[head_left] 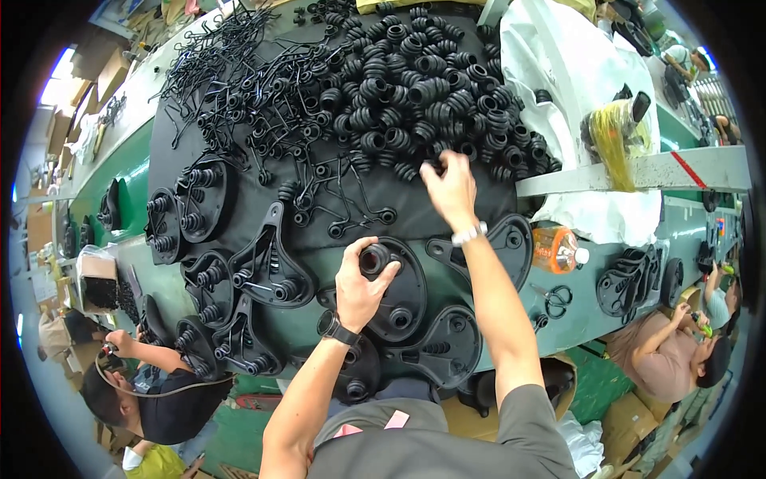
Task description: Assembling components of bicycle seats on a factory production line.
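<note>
My left hand (359, 289) curls thumb and fingers around a black ribbed rubber bellows (377, 258), seen end-on, above a black saddle-shaped shell (403, 307). Farther off, at the near edge of a large heap of black bellows (423, 80), my right hand (453, 190) has its thumb and fingers closed around a dark piece that looks like another bellows, partly hidden by the fingers. Under my right forearm lies another saddle-shaped shell (511, 247). One more shell (451, 347) rests at the bench's near edge, with a ribbed piece inside it.
Bent black metal rods (231, 88) lie tangled at the far left on a black mat (239, 219). Several shells (275, 271) stand left. At right are an orange bottle (558, 249), scissors (556, 299) and a white metal beam (638, 169). Co-workers (155, 391) sit on both sides.
</note>
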A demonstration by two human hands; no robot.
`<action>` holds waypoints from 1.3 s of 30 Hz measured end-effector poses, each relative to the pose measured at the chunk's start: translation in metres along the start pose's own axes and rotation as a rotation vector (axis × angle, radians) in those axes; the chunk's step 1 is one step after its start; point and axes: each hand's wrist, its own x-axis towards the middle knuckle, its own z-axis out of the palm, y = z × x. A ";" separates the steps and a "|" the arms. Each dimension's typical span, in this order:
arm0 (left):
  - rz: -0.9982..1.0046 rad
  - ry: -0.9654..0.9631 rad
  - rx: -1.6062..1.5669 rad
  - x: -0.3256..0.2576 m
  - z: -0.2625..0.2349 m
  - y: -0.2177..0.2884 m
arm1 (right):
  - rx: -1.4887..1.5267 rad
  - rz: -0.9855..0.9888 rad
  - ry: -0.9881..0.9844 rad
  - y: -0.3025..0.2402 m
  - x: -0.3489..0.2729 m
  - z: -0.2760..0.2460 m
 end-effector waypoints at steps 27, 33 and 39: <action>0.324 -0.707 0.249 -0.055 0.179 -0.005 | -0.067 0.132 0.190 0.149 -0.121 -0.131; 0.426 -0.794 0.196 -0.062 0.222 -0.012 | -0.064 0.005 0.093 0.159 -0.124 -0.132; 0.581 -0.697 0.347 -0.061 0.233 -0.029 | -0.015 0.009 0.037 0.162 -0.122 -0.136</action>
